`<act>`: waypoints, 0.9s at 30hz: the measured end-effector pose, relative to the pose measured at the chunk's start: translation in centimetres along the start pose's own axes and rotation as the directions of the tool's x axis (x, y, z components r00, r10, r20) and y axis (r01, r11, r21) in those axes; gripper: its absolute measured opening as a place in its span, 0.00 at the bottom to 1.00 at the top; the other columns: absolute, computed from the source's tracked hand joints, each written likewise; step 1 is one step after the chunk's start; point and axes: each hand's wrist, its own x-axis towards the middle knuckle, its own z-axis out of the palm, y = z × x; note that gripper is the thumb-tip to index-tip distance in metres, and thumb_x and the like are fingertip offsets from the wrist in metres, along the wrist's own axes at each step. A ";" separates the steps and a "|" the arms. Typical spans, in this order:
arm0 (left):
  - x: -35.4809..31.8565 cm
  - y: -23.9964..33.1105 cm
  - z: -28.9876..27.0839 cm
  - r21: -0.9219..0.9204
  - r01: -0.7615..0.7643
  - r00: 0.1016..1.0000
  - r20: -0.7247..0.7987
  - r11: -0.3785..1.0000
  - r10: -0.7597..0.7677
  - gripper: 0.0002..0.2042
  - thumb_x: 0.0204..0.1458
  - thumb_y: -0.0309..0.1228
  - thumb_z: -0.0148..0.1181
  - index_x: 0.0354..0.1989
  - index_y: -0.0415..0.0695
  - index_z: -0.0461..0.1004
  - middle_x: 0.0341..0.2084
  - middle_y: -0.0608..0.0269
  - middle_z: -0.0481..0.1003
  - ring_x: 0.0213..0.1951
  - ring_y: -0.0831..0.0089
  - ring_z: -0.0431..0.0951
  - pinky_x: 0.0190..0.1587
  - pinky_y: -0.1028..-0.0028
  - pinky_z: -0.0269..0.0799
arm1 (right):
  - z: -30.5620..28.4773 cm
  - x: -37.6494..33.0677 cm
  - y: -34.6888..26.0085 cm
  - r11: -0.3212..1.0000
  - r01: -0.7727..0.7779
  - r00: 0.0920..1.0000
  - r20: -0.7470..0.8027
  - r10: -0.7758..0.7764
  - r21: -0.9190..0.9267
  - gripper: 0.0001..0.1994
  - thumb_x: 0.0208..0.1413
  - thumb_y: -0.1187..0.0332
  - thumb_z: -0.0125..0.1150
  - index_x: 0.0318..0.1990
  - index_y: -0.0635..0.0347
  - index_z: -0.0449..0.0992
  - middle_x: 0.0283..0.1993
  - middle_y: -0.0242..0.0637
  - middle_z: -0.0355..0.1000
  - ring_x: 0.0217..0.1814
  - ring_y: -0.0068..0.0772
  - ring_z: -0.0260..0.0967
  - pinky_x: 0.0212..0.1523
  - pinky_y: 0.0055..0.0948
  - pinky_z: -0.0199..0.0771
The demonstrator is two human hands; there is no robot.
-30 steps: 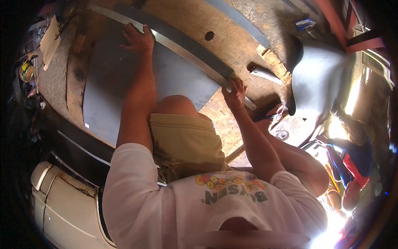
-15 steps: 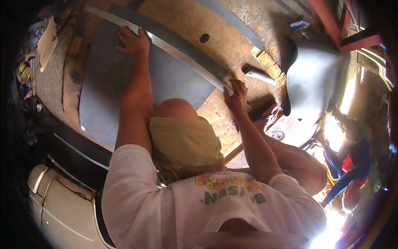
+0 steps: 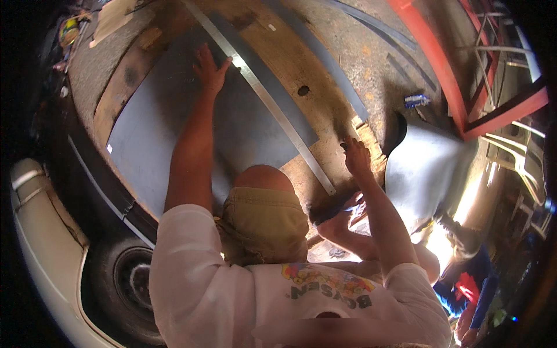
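A long metal straightedge (image 3: 272, 107) lies diagonally across a dark grey sheet (image 3: 168, 104), its near end reaching past the sheet onto brown plywood (image 3: 316, 159). My left hand (image 3: 210, 72) is spread on the sheet, fingers apart, thumb against the straightedge's edge. Beyond the sheet's right edge, my right hand (image 3: 357, 158) is closed around a small dark-handled tool (image 3: 344, 145). The fingers cover most of it, so its exact kind is unclear. My bent knee (image 3: 264, 178) is over the sheet's near edge.
Splintered wood (image 3: 371, 139) is just right of my right hand. A curved glossy sheet (image 3: 426, 165) and a red metal frame (image 3: 452, 75) stand at the right. A pale vehicle panel (image 3: 46, 232) and wheel (image 3: 136, 278) are at the lower left. Another person (image 3: 476, 290) is at the lower right.
My right hand has left the straightedge's near end and closed on the dark-handled tool that lay on the plywood. My left hand stays at the straightedge. The whole view has shifted.
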 end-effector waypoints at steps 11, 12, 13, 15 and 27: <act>2.3 9.5 -16.3 0.619 -0.467 0.709 0.689 0.631 -0.152 0.48 0.43 0.67 0.67 0.69 0.46 0.69 0.75 0.55 0.56 0.78 0.55 0.48 0.71 0.27 0.34 | -29.7 7.2 7.8 0.764 -0.087 0.970 0.228 -0.080 0.639 0.17 0.51 0.62 0.74 0.39 0.64 0.75 0.31 0.43 0.76 0.41 0.38 0.82 0.38 0.36 0.83; 2.3 10.9 -15.8 0.608 -0.431 0.674 0.708 0.667 -0.210 0.46 0.43 0.67 0.67 0.66 0.46 0.72 0.74 0.54 0.59 0.77 0.55 0.51 0.71 0.27 0.35 | -30.6 8.0 9.7 0.611 -0.119 0.957 0.254 -0.139 0.783 0.17 0.52 0.63 0.73 0.42 0.63 0.75 0.32 0.41 0.76 0.42 0.37 0.81 0.39 0.34 0.83; 1.5 12.0 -15.1 0.606 -0.387 0.630 0.724 0.695 -0.280 0.44 0.43 0.66 0.68 0.63 0.46 0.75 0.72 0.53 0.62 0.76 0.54 0.53 0.71 0.27 0.37 | -30.1 7.6 9.3 0.490 -0.147 0.964 0.235 -0.122 0.859 0.18 0.52 0.64 0.72 0.45 0.63 0.74 0.35 0.42 0.76 0.43 0.39 0.81 0.40 0.35 0.84; -0.7 13.0 -12.5 0.597 -0.305 0.643 0.704 0.742 -0.301 0.42 0.43 0.65 0.69 0.62 0.47 0.76 0.68 0.51 0.67 0.74 0.53 0.57 0.70 0.25 0.38 | -29.4 5.7 7.7 0.234 -0.163 0.981 0.183 -0.067 0.959 0.21 0.53 0.67 0.68 0.53 0.64 0.72 0.41 0.44 0.77 0.44 0.43 0.81 0.42 0.36 0.85; -6.5 10.6 -1.0 0.506 0.001 0.829 0.482 0.862 -0.284 0.76 0.23 0.72 0.76 0.80 0.47 0.37 0.80 0.59 0.32 0.80 0.55 0.31 0.66 0.15 0.30 | -14.7 9.4 -6.1 -0.208 -0.208 0.947 0.144 -0.286 0.956 0.19 0.66 0.64 0.57 0.60 0.60 0.69 0.44 0.36 0.75 0.37 0.31 0.73 0.39 0.39 0.83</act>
